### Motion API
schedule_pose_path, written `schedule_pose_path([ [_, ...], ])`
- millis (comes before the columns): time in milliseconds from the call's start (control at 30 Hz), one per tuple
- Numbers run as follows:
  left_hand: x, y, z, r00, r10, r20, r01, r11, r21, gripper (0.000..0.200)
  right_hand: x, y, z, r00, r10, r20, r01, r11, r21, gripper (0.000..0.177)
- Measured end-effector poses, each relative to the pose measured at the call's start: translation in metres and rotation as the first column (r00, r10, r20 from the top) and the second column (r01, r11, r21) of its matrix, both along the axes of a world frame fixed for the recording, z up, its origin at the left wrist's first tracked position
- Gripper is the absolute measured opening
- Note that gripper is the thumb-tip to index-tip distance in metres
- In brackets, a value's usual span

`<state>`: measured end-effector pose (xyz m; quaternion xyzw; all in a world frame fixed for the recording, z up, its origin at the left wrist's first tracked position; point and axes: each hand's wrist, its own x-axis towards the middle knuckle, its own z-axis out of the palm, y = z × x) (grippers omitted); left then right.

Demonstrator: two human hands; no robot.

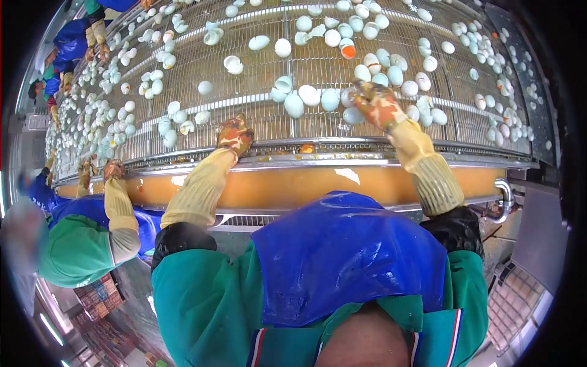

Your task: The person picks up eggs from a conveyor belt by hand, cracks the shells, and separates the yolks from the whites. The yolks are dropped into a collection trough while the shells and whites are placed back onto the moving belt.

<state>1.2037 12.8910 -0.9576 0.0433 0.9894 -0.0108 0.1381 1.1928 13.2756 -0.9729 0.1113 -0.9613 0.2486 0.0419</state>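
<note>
Both my hands wear stained gloves with cream cuffs. My left hand (235, 136) is at the near edge of a wire-mesh conveyor belt (244, 98), its fingers curled in. Whatever those fingers might hold is hidden. Further right, my right hand (380, 107) reaches over the mesh with fingers stretched out, close to a pale egg (349, 97). Around it lie several pale blue and white eggs, among them a blue egg (330, 100) and a white egg (309, 95). A cracked egg (347, 49) shows orange inside. An open shell (233, 65) lies above my left hand.
A metal rail (342, 160) and an orange-brown trough (293, 186) run along the belt's near side. A bent pipe (505, 202) stands at the right end. Co-workers in green sleeves (79, 251) and blue aprons stand at left, one gloved hand (114, 170) by the rail.
</note>
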Motion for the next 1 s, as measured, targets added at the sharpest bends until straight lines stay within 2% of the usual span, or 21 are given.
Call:
schedule_pose_path([
  [33,0.003,0.005,0.004,1.0,0.006,0.015,-0.006,1.0,0.006,0.029,0.0,-0.01,0.012,0.997,0.062,0.042,-0.069,0.973,0.22,0.035],
  [167,0.004,0.011,-0.019,0.999,0.011,-0.052,-0.007,0.998,0.068,0.027,-0.026,-0.033,-0.022,0.972,0.181,0.148,-0.221,0.917,0.332,0.034],
  [200,0.007,0.017,-0.018,0.996,0.025,-0.084,-0.01,0.983,0.182,0.027,-0.031,-0.038,-0.029,0.966,0.201,0.162,-0.247,0.905,0.346,0.034],
  [267,0.016,0.043,0.002,0.989,0.087,-0.12,-0.015,0.866,0.5,0.025,-0.034,-0.042,-0.039,0.955,0.234,0.184,-0.288,0.886,0.363,0.033],
  [300,0.017,0.043,-0.021,0.973,0.106,-0.204,0.034,0.811,0.583,0.025,-0.034,-0.042,-0.044,0.948,0.253,0.192,-0.308,0.879,0.364,0.033],
  [333,0.024,0.06,0.002,0.986,0.163,-0.041,-0.09,0.714,0.694,0.026,-0.033,-0.041,-0.043,0.945,0.263,0.196,-0.318,0.877,0.361,0.033],
  [400,0.037,0.112,0.05,0.93,0.219,0.295,-0.366,0.467,0.805,0.03,-0.036,-0.035,-0.049,0.937,0.285,0.203,-0.341,0.872,0.35,0.032],
  [433,0.044,0.118,0.04,0.88,0.142,0.454,-0.473,0.161,0.866,0.032,-0.038,-0.032,-0.052,0.934,0.296,0.202,-0.35,0.874,0.337,0.032],
  [500,0.058,0.138,0.036,0.805,-0.052,0.592,-0.593,-0.135,0.794,0.037,-0.044,-0.027,-0.051,0.93,0.32,0.182,-0.362,0.886,0.291,0.032],
  [567,0.075,0.164,0.038,0.874,-0.189,0.447,-0.425,0.147,0.893,0.038,-0.053,-0.021,-0.042,0.928,0.337,0.158,-0.362,0.917,0.17,0.031],
  [600,0.085,0.173,0.032,0.911,-0.302,0.281,-0.157,0.376,0.913,0.038,-0.055,-0.017,-0.035,0.931,0.327,0.159,-0.339,0.94,0.05,0.031],
  [633,0.092,0.182,0.029,0.885,-0.443,0.143,0.138,0.544,0.828,0.037,-0.048,-0.007,-0.011,0.927,0.305,0.219,-0.287,0.952,-0.11,0.03],
  [700,0.107,0.197,0.032,0.861,-0.433,0.267,-0.142,0.3,0.943,0.036,-0.034,0.015,0.016,0.897,0.279,0.342,-0.119,0.899,-0.422,0.029],
  [733,0.11,0.211,0.034,0.794,-0.542,0.277,-0.328,0.002,0.945,0.037,-0.025,0.027,0.019,0.865,0.284,0.413,-0.007,0.831,-0.557,0.028],
  [767,0.113,0.225,0.037,0.68,-0.679,0.276,-0.585,-0.275,0.763,0.037,-0.006,0.04,0.035,0.855,0.32,0.409,0.051,0.732,-0.679,0.028],
  [800,0.115,0.239,0.04,0.545,-0.807,0.226,-0.778,-0.388,0.494,0.037,0.015,0.053,0.047,0.847,0.349,0.401,0.116,0.615,-0.78,0.027],
  [833,0.114,0.235,0.034,0.709,-0.665,0.235,-0.49,-0.225,0.842,0.038,0.02,0.067,0.043,0.899,0.202,0.388,0.031,0.855,-0.518,0.028],
  [867,0.111,0.241,0.033,0.809,-0.549,0.21,-0.305,-0.086,0.949,0.04,0.026,0.079,0.039,0.946,0.176,0.272,-0.023,0.874,-0.485,0.028],
  [900,0.108,0.248,0.033,0.884,-0.435,0.173,-0.141,0.105,0.985,0.042,0.031,0.092,0.034,0.978,0.148,0.147,-0.068,0.893,-0.446,0.027],
  [967,0.106,0.28,0.048,0.944,-0.239,0.228,-0.184,0.193,0.964,0.047,0.046,0.114,0.027,0.989,0.102,-0.108,-0.134,0.928,-0.348,0.026],
  [1000,0.102,0.296,0.05,0.961,-0.134,0.243,-0.208,0.234,0.95,0.05,0.053,0.119,0.033,0.994,0.059,0.087,-0.014,0.896,-0.444,0.026],
])
